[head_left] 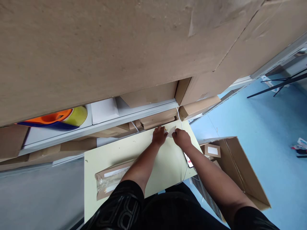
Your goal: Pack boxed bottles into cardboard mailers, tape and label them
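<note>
Both my hands reach to the far edge of a pale yellow-green table (112, 150). My left hand (158, 135) and my right hand (181, 138) are closed in pinches on a small pale sheet or label (171, 131) held between them. A long flat cardboard package (110, 179) with white labels and clear tape lies on the table under my left forearm. My sleeves are black.
A white shelf unit (124, 116) behind the table holds cardboard boxes, a white box (104, 110) and an orange, yellow and blue object (57, 118). An open cardboard box (236, 169) with small parcels stands on the blue floor at right. A phone (189, 161) lies at the table's right edge.
</note>
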`<state>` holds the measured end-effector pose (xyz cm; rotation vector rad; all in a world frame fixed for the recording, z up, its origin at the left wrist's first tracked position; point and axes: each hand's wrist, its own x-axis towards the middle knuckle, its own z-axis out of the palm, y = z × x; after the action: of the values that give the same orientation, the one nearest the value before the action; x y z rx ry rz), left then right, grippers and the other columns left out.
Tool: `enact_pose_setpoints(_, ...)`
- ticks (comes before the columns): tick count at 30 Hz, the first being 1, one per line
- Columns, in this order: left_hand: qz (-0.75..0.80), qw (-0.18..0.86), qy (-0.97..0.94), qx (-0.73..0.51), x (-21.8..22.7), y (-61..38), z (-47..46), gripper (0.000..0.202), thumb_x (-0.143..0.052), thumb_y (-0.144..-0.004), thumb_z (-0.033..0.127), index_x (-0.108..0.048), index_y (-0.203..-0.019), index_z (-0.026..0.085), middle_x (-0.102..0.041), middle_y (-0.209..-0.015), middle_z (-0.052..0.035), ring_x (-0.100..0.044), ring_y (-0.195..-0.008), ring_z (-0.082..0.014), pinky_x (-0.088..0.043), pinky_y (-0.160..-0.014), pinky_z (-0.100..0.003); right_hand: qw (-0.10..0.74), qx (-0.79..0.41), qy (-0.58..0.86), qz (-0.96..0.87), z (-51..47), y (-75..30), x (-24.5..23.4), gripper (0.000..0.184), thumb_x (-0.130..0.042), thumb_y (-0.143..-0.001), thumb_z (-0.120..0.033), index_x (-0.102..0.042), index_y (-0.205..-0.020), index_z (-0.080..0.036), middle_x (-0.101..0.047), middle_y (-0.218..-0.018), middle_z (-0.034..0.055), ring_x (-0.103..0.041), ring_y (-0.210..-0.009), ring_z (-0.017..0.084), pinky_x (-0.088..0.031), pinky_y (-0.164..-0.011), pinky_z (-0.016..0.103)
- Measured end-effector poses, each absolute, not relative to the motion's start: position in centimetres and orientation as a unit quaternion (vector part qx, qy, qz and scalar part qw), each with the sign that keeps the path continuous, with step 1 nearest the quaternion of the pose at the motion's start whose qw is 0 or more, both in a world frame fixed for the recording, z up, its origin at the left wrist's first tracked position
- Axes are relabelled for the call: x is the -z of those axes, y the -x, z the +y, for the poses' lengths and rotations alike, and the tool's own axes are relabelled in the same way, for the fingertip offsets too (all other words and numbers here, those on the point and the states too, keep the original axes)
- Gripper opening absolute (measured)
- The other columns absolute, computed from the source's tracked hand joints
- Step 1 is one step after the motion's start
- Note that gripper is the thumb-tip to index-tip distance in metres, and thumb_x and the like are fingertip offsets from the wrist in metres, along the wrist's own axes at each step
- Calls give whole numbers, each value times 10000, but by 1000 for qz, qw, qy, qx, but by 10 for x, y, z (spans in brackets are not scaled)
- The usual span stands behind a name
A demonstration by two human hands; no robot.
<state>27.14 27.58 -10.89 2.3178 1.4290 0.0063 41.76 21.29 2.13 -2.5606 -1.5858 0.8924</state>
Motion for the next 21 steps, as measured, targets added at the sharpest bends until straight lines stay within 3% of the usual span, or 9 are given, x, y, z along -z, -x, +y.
enact_pose_setpoints(6, 528, 195, -826, 2, 111, -276, 270, 538, -539, -984, 426, -493, -1473, 206, -507, -1433, -127, -492, -1172, -312, -393, -1022, -411, -52, -255, 797, -546, 210, -415, -24, 293, -435, -990, -256, -700, -1082, -172, -763, -1008, 145, -729, -902, 260, -462, -741, 313)
enact_pose_setpoints(11, 541, 210, -815, 6, 112, -280, 267, 524, -516, -995, 397, -471, -1491, 233, -483, -1475, -115, -476, -1200, -305, -387, -1033, -412, -56, -214, 788, -574, 189, -416, -18, 256, -460, -988, -271, -688, -1027, -160, -759, -910, 123, -709, -780, 228, -383, -645, 277)
enact_pose_setpoints(17, 552, 238, -799, 0, 110, -283, 264, 523, -524, -983, 347, -486, -1486, 208, -444, -1522, -140, -431, -1276, -336, -350, -1082, -446, 90, -113, 791, -595, 180, -425, -63, 220, -471, -955, -255, -636, -831, -180, -696, -745, 65, -598, -638, 177, -251, -565, 285)
enact_pose_setpoints(21, 562, 361, -744, -9, 95, -284, 269, 394, -552, -942, 253, -628, -1319, 168, -499, -1473, -177, -393, -1366, -355, -293, -1137, -454, 216, -127, 739, -625, 158, -434, -100, 299, -477, -994, -308, -573, -727, -214, -618, -628, 8, -543, -573, 155, -293, -558, 276)
